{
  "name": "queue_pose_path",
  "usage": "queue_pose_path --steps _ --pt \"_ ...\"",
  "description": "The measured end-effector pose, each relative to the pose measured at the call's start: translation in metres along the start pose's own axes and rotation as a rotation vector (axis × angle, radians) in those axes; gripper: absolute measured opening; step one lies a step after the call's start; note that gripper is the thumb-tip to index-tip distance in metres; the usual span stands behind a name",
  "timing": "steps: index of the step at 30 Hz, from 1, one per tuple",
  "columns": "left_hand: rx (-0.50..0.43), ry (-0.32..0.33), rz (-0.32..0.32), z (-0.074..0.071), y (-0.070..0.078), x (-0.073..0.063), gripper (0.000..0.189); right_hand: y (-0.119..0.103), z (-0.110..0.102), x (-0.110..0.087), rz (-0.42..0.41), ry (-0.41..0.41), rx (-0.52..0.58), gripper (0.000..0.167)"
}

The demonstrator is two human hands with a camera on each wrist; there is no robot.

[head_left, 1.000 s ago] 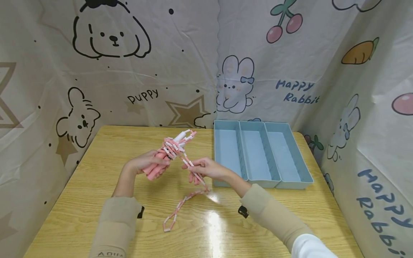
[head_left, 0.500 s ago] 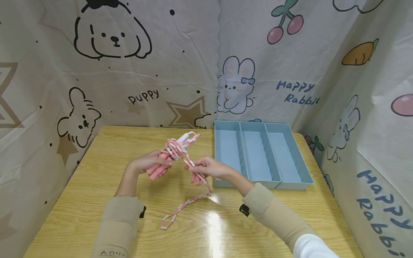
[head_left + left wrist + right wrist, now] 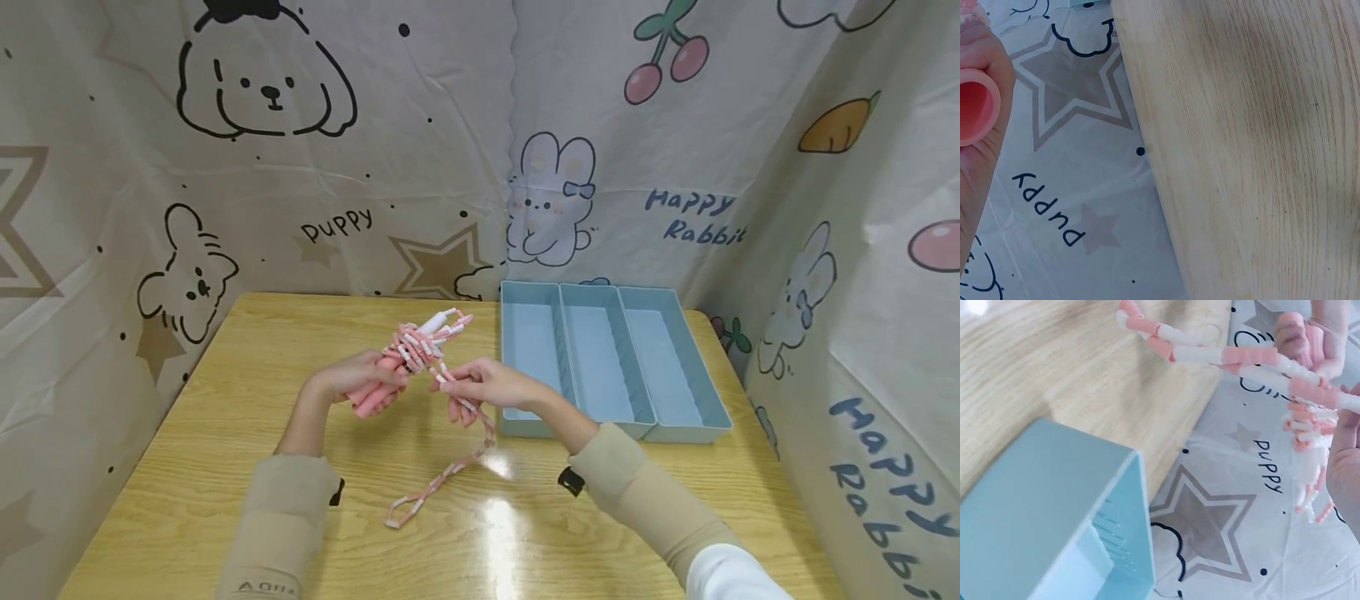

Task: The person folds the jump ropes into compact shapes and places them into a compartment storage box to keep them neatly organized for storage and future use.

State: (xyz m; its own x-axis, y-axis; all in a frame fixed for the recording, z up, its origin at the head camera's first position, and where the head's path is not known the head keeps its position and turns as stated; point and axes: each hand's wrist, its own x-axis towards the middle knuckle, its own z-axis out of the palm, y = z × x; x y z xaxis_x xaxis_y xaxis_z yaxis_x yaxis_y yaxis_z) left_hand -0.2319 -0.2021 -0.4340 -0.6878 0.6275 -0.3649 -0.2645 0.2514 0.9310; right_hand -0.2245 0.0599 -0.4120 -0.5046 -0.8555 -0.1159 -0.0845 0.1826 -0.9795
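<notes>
A pink and white beaded jump rope is partly wound in a coil (image 3: 415, 346) round its own handles. My left hand (image 3: 358, 377) grips the pink handles (image 3: 371, 398) side by side; in the left wrist view a hollow handle end (image 3: 985, 125) shows against the palm. To the right, my right hand (image 3: 487, 385) pinches the doubled rope just below the coil. From there the unwound rope (image 3: 453, 468) curves down over the table toward me and ends in a loop. The right wrist view shows the doubled strand (image 3: 1250, 356) close up, with the coil (image 3: 1310, 425) behind it.
Three light blue bins (image 3: 606, 358) stand side by side at the back right of the wooden table (image 3: 225, 400), near my right forearm. A printed cloth (image 3: 420, 167) hangs behind the table and along its right side.
Both hands and the coiled rope have shifted slightly right. The right hand sits a little closer to the coil, and the trailing loop has swung left, then back right and away from me.
</notes>
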Motion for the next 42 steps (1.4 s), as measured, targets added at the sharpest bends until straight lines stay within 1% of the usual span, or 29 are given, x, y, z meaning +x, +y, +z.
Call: queue_pose_path --steps 3,7,11,15,22,24,27,32,34,36,39,42 --pt "0.004 -0.006 -0.021 0.001 0.000 0.002 0.018 -0.007 -0.004 -0.001 -0.018 -0.005 -0.029 0.032" --pt "0.029 -0.010 -0.033 0.002 0.001 0.002 0.019 -0.015 -0.007 0.000 -0.030 -0.016 -0.073 0.029" --pt "0.055 -0.036 -0.041 0.003 0.002 0.001 0.018 -0.019 -0.009 0.002 -0.035 -0.042 -0.120 0.022" --pt "0.054 -0.067 -0.046 0.005 0.002 0.000 0.018 -0.022 -0.012 0.003 -0.048 -0.049 -0.181 0.020" --pt "0.079 -0.122 -0.102 0.006 0.003 0.000 0.015 -0.032 -0.020 0.004 -0.045 0.036 -0.287 0.021" --pt "0.083 -0.133 -0.112 0.007 0.003 0.000 0.015 -0.034 -0.022 0.004 -0.041 0.042 -0.301 0.021" --pt "0.109 -0.131 -0.126 0.009 0.005 -0.002 0.018 -0.035 -0.024 0.005 -0.051 0.036 -0.333 0.024" --pt "0.141 -0.148 -0.140 0.010 0.008 -0.004 0.020 -0.035 -0.027 0.008 -0.081 0.030 -0.381 0.027" --pt "0.138 -0.166 -0.143 0.010 0.009 -0.005 0.019 -0.035 -0.029 0.010 -0.099 0.019 -0.403 0.024" --pt "0.135 -0.186 -0.152 0.010 0.009 -0.005 0.017 -0.035 -0.031 0.011 -0.124 -0.001 -0.447 0.022" --pt "0.128 -0.218 -0.176 0.010 0.009 -0.006 0.014 -0.037 -0.032 0.013 -0.159 -0.035 -0.513 0.021" --pt "0.126 -0.245 -0.206 0.010 0.008 -0.006 0.014 -0.038 -0.031 0.015 -0.173 -0.058 -0.570 0.021"
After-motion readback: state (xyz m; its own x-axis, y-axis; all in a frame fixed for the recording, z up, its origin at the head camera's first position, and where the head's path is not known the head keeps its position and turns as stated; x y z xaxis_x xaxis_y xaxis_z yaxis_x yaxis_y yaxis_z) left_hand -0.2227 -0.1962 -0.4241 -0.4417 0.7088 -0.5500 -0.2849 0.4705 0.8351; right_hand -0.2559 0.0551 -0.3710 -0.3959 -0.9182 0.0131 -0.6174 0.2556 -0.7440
